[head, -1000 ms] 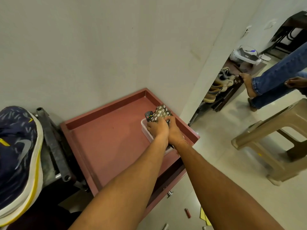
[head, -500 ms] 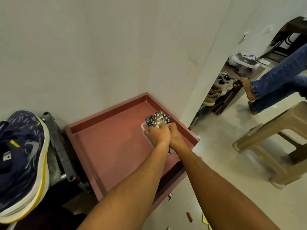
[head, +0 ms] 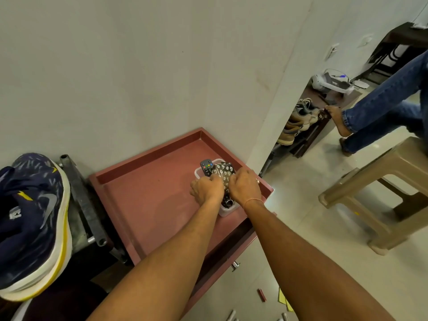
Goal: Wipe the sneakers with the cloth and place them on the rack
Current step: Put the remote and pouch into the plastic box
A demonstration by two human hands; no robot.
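Observation:
A dark cloth with white flowers (head: 223, 172) lies in a small clear plastic box (head: 225, 210) on the reddish tray-top cabinet (head: 148, 205). My left hand (head: 207, 189) and my right hand (head: 245, 187) both grip this cloth, knuckles up, over the box. A black remote (head: 206, 166) stands in the same box behind the cloth. A navy sneaker with a white and yellow sole (head: 32, 225) lies on a dark metal stand (head: 85, 202) at the far left. The shoe rack (head: 303, 135) with several brown shoes stands past the wall corner.
A beige plastic stool (head: 379, 193) stands on the tiled floor to the right. A person in jeans (head: 379, 105) rests a bare foot on the rack. A white device (head: 331, 81) sits on the rack's top. Small items lie on the floor below.
The view has shifted slightly right. My hands have spread a little apart on the cloth, and more of the box shows beneath them.

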